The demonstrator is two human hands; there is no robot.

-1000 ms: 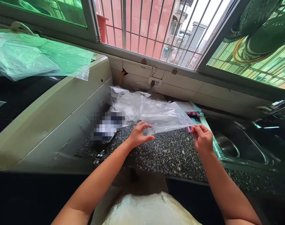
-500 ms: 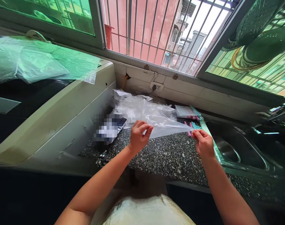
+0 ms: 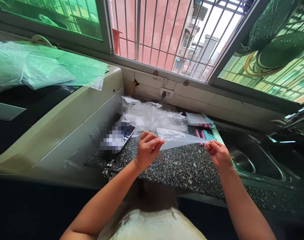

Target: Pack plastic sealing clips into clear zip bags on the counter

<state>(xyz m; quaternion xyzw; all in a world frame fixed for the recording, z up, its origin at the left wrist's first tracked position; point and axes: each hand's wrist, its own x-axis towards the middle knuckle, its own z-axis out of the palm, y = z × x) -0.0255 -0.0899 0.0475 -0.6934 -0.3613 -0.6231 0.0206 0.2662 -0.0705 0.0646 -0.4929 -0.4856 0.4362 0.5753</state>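
Note:
A clear plastic bag (image 3: 178, 140) is stretched between my two hands above the speckled countertop (image 3: 177, 168). My left hand (image 3: 149, 150) pinches its left end with thumb and fingers. At the opposite end, my right hand (image 3: 219, 153) grips a narrowed corner of the plastic. Behind the bag lies a heap of crumpled clear plastic bags (image 3: 152, 113). Pink strips (image 3: 199, 136) and teal strips (image 3: 210, 136) rest on the counter close to my right hand. To the left of my left hand is a phone (image 3: 127, 135), its screen partly blurred out.
A metal sink (image 3: 244, 160) adjoins the counter on the right. A pale appliance (image 3: 74, 130) stands to the left, with plastic sheeting (image 3: 47, 66) on top. A flat clear packet (image 3: 197, 119) lies near the wall, below a power socket (image 3: 167, 94) and a barred window.
My right hand has shifted slightly right and down, drawing the plastic bag into a narrower, tauter band. More of the pink and teal strips shows behind it. My left hand stays nearly in place.

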